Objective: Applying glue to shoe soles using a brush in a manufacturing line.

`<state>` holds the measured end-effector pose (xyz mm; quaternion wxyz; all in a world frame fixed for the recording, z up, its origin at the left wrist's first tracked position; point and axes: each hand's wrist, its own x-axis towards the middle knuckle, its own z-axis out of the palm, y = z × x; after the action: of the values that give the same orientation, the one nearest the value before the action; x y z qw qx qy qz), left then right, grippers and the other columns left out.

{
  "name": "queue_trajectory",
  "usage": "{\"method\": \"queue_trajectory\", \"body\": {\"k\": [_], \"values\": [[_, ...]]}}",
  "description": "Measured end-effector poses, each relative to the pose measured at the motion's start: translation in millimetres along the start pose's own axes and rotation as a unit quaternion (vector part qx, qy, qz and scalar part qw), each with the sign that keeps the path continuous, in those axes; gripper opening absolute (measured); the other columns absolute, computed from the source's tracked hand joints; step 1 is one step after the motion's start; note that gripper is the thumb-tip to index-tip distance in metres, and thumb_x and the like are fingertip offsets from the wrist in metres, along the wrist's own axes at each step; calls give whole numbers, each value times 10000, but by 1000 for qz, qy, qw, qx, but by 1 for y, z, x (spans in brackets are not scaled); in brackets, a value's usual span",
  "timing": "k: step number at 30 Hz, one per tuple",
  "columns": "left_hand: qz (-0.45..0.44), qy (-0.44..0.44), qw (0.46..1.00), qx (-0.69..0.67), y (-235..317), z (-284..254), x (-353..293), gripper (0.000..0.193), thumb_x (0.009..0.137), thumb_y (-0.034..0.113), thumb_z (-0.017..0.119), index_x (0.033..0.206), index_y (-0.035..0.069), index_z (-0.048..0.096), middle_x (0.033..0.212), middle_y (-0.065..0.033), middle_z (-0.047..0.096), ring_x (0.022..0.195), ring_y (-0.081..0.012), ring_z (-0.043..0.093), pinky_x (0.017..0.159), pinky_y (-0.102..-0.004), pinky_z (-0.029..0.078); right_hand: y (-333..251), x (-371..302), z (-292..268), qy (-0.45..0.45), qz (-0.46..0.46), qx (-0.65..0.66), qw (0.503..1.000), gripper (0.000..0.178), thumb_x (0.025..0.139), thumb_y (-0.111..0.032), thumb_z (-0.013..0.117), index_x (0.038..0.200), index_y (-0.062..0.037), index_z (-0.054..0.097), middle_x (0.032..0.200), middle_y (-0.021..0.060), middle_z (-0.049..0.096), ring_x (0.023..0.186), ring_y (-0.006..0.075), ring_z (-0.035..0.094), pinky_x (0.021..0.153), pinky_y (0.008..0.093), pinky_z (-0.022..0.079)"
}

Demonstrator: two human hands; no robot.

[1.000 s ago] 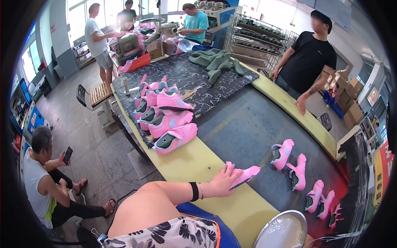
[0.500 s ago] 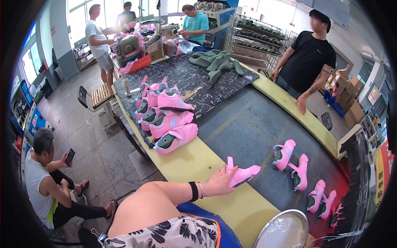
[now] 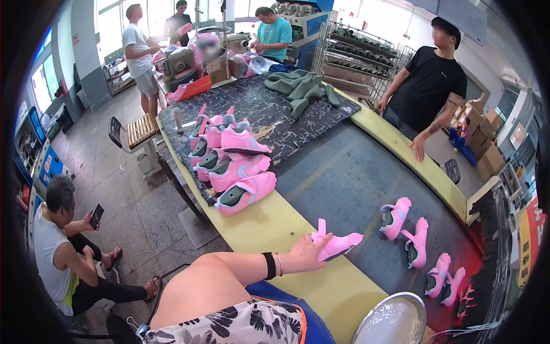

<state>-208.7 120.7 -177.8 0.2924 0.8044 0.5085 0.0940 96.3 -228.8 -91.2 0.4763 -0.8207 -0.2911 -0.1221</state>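
My left hand (image 3: 307, 253) is closed around the heel end of a pink shoe (image 3: 342, 245). The shoe's toe points right and one pink strap stands up from it. It hangs over the yellow near ledge (image 3: 260, 226), beside the dark conveyor belt (image 3: 335, 189). My right hand is out of view. Farther left, several pink shoes (image 3: 246, 193) with dark green lasts inside sit in rows on a patterned dark mat (image 3: 281, 135). Along the belt to the right lie more pink shoes (image 3: 395, 218), some near a red-lit opening under black strips (image 3: 495, 258).
A round metal pan (image 3: 394, 322) with whitish contents stands at the near edge. Green lasts (image 3: 301, 89) are heaped at the mat's far end. A person in black (image 3: 429, 86) rests a hand on the far ledge. A seated person (image 3: 63, 246) at left holds a phone.
My left hand keeps its grip on the shoe, nearly still. The view has shifted slightly. At the back, a standing person has raised a pink piece.
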Motion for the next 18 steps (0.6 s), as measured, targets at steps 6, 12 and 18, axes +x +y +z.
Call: {"method": "queue_trajectory", "body": {"k": [6,12,18], "values": [[2,-24,1000,-20,-3,-8,0,929,791,364,699,1582,248,225,1225,-313,522,1125,-452,554,914,-520,503,-16,-1,4,17,54,55,997,253,987,-62,554,1178,62,664,975,242,670,825,279,659,700,365,560],[0,-14,1000,-12,-2,-8,-1,916,793,357,696,1577,250,234,1236,-309,520,1134,-449,555,911,-520,506,-7,-1,5,40,179,134,974,278,1008,-93,518,1179,68,666,1005,233,663,815,271,656,700,363,560],[-6,-17,1000,-17,-4,-6,-1,907,799,354,690,1576,255,232,1248,-304,516,1143,-443,555,913,-520,506,-9,2,8,44,163,161,972,295,1010,-145,555,1131,96,676,956,231,672,814,268,661,707,372,562]]}}
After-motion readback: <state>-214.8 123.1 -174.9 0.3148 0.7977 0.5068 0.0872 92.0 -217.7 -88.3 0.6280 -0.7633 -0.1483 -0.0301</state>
